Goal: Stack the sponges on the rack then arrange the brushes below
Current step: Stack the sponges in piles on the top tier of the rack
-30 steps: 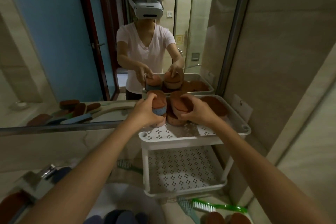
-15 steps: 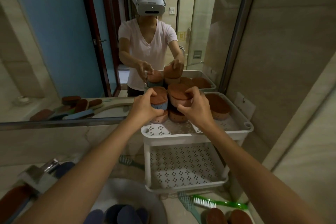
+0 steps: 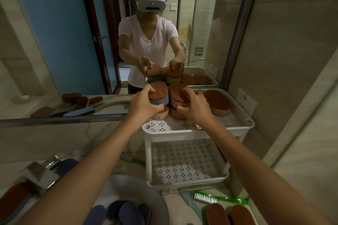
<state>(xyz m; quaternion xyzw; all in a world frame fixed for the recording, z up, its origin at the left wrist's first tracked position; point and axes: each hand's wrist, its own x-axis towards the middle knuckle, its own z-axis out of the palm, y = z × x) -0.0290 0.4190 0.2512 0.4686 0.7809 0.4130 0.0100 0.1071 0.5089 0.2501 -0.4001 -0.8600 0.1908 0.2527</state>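
Observation:
A white two-tier rack (image 3: pixel 192 130) stands against the mirror. On its top shelf are two short stacks of sponges. My left hand (image 3: pixel 143 104) grips the blue sponge with a brown top (image 3: pixel 159 95) on the left stack. My right hand (image 3: pixel 194 105) curls round the pink sponge with a brown top (image 3: pixel 176 93) on the right stack. A further pink sponge (image 3: pixel 218 104) lies alone at the shelf's right. The lower shelf (image 3: pixel 184 160) holds nothing. A green brush (image 3: pixel 219 199) lies on the counter in front of the rack, and another green brush (image 3: pixel 131 158) lies left of it.
A basin (image 3: pixel 131 190) below holds several dark blue sponges (image 3: pixel 126 212). Two brown-topped sponges (image 3: pixel 228 213) lie at the bottom right. A chrome tap (image 3: pixel 42 171) stands at the left. The mirror (image 3: pixel 91 33) runs behind; a tiled wall is close on the right.
Both hands have stayed on the two stacks, shifting their hold slightly. My head has moved, so the rack sits a little higher in view.

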